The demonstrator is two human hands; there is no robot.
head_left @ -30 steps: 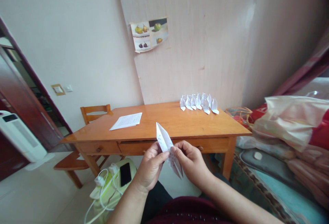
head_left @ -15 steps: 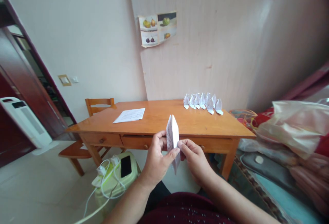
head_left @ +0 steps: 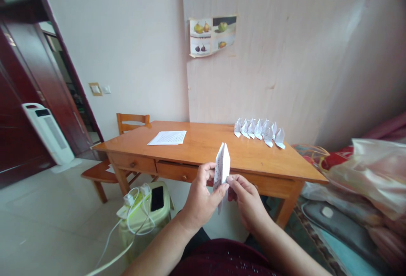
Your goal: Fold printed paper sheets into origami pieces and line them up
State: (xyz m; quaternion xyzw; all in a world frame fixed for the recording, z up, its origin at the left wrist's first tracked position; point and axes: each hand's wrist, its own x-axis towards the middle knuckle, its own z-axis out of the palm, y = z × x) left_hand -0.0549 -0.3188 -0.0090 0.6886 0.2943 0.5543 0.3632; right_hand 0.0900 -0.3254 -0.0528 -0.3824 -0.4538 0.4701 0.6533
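Observation:
A folded piece of printed white paper (head_left: 223, 164) is held upright in front of the table's near edge, its pointed end up. My left hand (head_left: 206, 191) grips it from the left, thumb across its lower part and fingers behind it. My right hand (head_left: 244, 195) pinches its right edge between thumb and fingers. Several folded paper figures (head_left: 258, 129) stand grouped at the back right of the wooden table (head_left: 196, 149). Printed sheets (head_left: 167, 138) lie flat on the table's left part.
A pale green stool (head_left: 144, 221) at the lower left bears a black phone (head_left: 157, 198) and white cables. A wooden chair (head_left: 132, 118) stands behind the table's left end. Plastic bags (head_left: 371, 170) are piled at the right.
The view has turned slightly to the left, so the table and wall pictures appear further right. Both hands keep hold of the folded paper, with little change in their grip.

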